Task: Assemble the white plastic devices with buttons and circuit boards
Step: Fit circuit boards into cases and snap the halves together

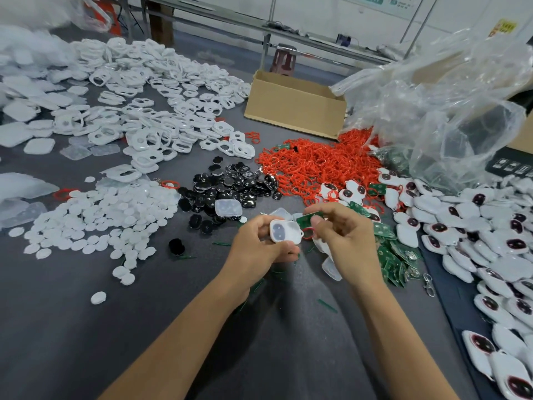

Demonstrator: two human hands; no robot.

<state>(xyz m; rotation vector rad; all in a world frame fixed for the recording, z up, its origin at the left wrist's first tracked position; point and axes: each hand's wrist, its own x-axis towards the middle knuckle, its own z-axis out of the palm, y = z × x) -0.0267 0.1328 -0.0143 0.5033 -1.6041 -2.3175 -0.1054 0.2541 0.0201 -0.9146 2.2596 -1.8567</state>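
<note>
My left hand (pixel 259 246) grips a white plastic shell (pixel 285 231), inner side up, with two round button spots showing. Just right of it, my right hand (pixel 343 235) pinches a green circuit board (pixel 310 219) between thumb and fingers, its edge close to the shell. A red ring (pixel 307 233) shows between the two hands. More green boards (pixel 395 255) lie under and to the right of my right hand.
On the grey table lie white shell frames (pixel 138 111), white round pads (pixel 98 220), black buttons (pixel 230 189), red rings (pixel 317 166) and finished devices (pixel 476 241). A cardboard box (pixel 294 108) and a clear plastic bag (pixel 447 105) stand at the back right.
</note>
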